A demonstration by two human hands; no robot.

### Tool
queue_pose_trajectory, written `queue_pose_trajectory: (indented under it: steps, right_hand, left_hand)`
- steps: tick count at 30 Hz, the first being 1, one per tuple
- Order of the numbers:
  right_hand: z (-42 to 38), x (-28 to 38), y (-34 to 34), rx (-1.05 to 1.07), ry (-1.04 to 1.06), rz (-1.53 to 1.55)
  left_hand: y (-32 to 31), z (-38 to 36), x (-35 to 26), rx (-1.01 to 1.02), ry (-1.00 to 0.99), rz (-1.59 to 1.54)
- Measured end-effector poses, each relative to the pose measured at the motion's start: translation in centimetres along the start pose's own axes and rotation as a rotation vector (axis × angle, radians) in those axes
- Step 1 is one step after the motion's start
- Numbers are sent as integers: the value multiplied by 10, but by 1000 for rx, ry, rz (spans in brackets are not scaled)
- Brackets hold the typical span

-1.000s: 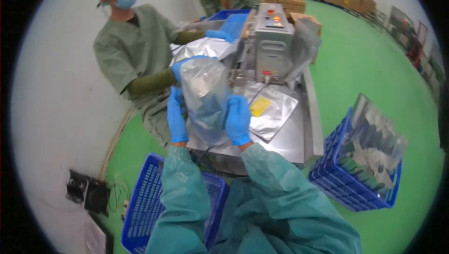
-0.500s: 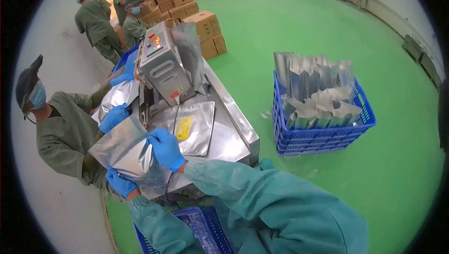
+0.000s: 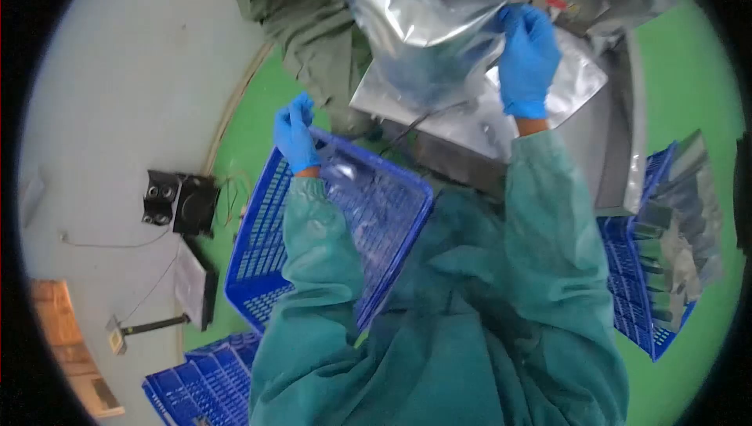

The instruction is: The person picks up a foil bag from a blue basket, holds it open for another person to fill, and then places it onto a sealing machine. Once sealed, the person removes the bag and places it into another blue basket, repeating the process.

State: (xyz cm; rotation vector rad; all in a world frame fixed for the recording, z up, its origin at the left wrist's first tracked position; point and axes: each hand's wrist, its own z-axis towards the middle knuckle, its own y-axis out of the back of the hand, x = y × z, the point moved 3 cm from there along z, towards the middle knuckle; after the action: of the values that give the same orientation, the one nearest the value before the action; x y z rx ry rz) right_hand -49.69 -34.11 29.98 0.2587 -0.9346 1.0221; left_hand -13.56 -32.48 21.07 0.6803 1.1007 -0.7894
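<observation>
My right hand (image 3: 529, 61), in a blue glove, pinches the right edge of a shiny silver foil bag (image 3: 423, 22) at the top of the view. The bag is held up over the steel table and looks partly see-through and blurred. My left hand (image 3: 294, 136), also gloved in blue, is away from the bag, above the left rim of a blue plastic basket (image 3: 262, 246). Its fingers are bent in close together, and I see nothing in them. Another foil bag (image 3: 576, 81) lies flat on the table, under and beside my right hand.
Clear plastic film (image 3: 368, 199) lines the near basket. At the right, a blue crate (image 3: 627, 269) holds several upright foil bags. A co-worker's green clothing (image 3: 313, 42) stands at upper left. A black speaker (image 3: 180, 200) and another blue basket (image 3: 200, 383) are at left.
My view has swung down and left. My left hand has let go of the foil bag and moved out over the basket. My right hand still grips the bag's edge.
</observation>
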Motion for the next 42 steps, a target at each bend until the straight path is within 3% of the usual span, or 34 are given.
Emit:
queue_pose_trajectory:
  steps: [2,4,6,7,9,13,15,17,18,20,21,23,25,27,29,31,33,34,36,37,41,42]
  right_hand:
    - [-2,7,1,6,-63,-12]
    - [-5,10,1,8,-95,-29]
    - [-5,12,-2,-27,-142,-98]
    - [-4,8,-3,-33,-136,-101]
    - [-4,1,-4,-24,-103,6]
    - [-7,4,-3,-23,-110,-17]
    - [-5,6,-1,-50,-21,-66]
    - [-1,5,4,-15,70,-268]
    - [0,5,2,-51,13,-143]
    - [-3,1,-2,-115,-53,-30]
    - [-5,-1,-4,-136,-45,-50]
    - [-8,-1,-4,-181,-48,-73]
    - [-10,8,-7,-76,35,-204]
    - [-23,12,-14,-61,41,-214]
    - [-42,22,-35,273,63,-274]
    - [-75,25,-57,657,22,-168]
    - [-106,46,-71,927,12,-97]
    - [-119,62,-73,1008,0,-109]
    - [-139,77,-79,775,100,3]
    - [-129,97,-76,1010,-66,32]
    - [-110,113,-69,457,19,118]
    - [-102,115,-67,457,63,92]
  left_hand:
    - [43,-27,55,-90,101,178]
    - [79,-54,117,37,64,899]
    - [86,-90,155,172,-137,947]
    - [79,-94,160,175,-144,940]
    - [63,-96,163,189,-10,850]
    - [32,-73,173,216,333,1041]
    - [29,-60,206,203,202,1068]
    - [32,-52,224,254,189,756]
    - [29,-50,230,287,170,750]
    - [31,-52,233,288,-98,846]
    - [38,-57,238,315,-110,853]
    - [60,-63,239,161,-60,669]
    - [81,-63,211,126,-148,657]
    - [86,-66,134,57,-184,653]
    - [69,-62,50,140,-266,464]
    - [67,-54,-5,36,-132,472]
    - [58,-47,-64,-7,-377,445]
    - [47,-52,-97,-86,-399,372]
    - [21,-60,-148,-145,-471,178]
    - [11,-62,-166,-133,-521,67]
    - [-45,-71,-233,-199,-542,-247]
    - [-55,-72,-247,-136,-608,-227]
